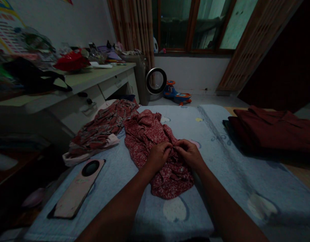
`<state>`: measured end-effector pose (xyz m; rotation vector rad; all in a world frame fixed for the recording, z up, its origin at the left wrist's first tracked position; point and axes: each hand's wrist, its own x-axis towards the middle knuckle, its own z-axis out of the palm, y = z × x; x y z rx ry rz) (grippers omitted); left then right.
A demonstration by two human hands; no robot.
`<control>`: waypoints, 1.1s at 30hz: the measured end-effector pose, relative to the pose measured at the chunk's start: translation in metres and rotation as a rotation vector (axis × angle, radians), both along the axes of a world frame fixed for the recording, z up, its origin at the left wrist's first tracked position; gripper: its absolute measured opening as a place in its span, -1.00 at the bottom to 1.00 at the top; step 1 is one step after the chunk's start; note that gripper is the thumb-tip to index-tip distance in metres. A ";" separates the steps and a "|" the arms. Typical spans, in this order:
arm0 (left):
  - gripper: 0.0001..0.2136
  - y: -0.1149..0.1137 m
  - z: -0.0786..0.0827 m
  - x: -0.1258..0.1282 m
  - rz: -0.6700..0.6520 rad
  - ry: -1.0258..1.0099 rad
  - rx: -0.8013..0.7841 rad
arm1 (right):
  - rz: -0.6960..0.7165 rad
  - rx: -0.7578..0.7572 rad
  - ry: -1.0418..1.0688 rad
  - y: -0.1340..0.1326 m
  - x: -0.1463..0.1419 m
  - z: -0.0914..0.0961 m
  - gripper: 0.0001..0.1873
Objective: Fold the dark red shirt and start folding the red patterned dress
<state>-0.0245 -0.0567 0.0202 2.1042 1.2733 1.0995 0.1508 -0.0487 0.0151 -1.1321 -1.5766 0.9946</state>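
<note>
A crumpled red garment with a small white print (147, 132) lies in the middle of a pale blue blanket (220, 168). My left hand (158, 155) and my right hand (188, 153) rest on its nearer part, fingertips almost touching. Both hands are closed in a pinch on a fold of the red cloth between them.
A second patterned red-and-grey garment (101, 129) lies to the left, with a phone (77, 188) face down nearer me. Folded dark red clothes (273, 129) are stacked at the right. A cluttered white desk (94, 80) stands left; a fan (156, 80) and toy car (177, 95) sit on the floor beyond.
</note>
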 end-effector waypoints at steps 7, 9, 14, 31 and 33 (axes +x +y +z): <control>-0.87 0.002 0.000 0.000 -0.027 -0.033 0.059 | 0.028 -0.019 0.053 0.001 0.000 0.003 -0.80; -0.88 0.002 0.001 0.000 -0.031 -0.047 0.063 | 0.034 -0.017 0.053 0.001 0.001 0.004 -0.81; -0.87 0.001 0.001 -0.001 -0.052 -0.094 0.058 | 0.054 -0.013 0.036 0.001 0.002 0.003 -0.82; -0.91 0.001 0.000 -0.002 0.050 -0.009 0.179 | 0.031 -0.035 0.113 0.003 0.001 -0.004 -0.83; -0.90 0.000 -0.001 -0.001 0.047 -0.020 0.172 | 0.020 -0.036 0.126 0.003 0.000 -0.005 -0.83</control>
